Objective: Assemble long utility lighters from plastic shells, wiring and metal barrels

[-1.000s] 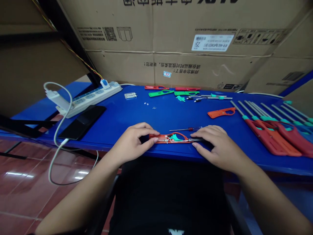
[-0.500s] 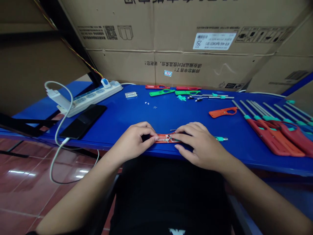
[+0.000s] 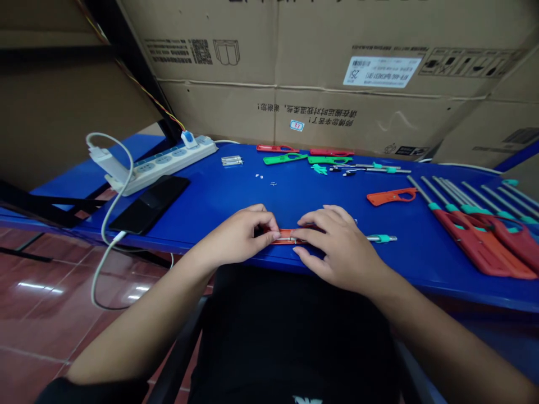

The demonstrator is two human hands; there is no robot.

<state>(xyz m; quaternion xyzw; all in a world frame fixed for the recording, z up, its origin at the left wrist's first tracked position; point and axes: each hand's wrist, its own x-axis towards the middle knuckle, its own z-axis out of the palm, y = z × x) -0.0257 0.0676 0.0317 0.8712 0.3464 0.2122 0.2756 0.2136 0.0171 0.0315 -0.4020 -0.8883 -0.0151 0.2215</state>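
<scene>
An orange half-shell of a long-nose lighter [image 3: 288, 235] lies at the table's front edge, with a thin metal part and small white pieces inside. My left hand [image 3: 244, 238] pinches its left end between thumb and forefinger. Over the right part of the shell, my right hand [image 3: 339, 244] presses its fingertips in, the thumb on the near side; the palm hides much of that end. Beyond the right hand, a metal tube with a teal collar [image 3: 382, 238] sticks out to the right.
Several assembled lighters [image 3: 471, 241] lie at right beside a loose orange shell [image 3: 391, 195]. Green shells [image 3: 285, 159], red shells [image 3: 278, 148], teal pieces [image 3: 319, 169] and metal tubes [image 3: 383, 168] are at the back. A phone [image 3: 149, 205] and power strip [image 3: 164, 163] stand left.
The whole view has shifted slightly. My right fingertips have moved left along the shell, covering more of the parts inside. My left hand keeps its pinch.
</scene>
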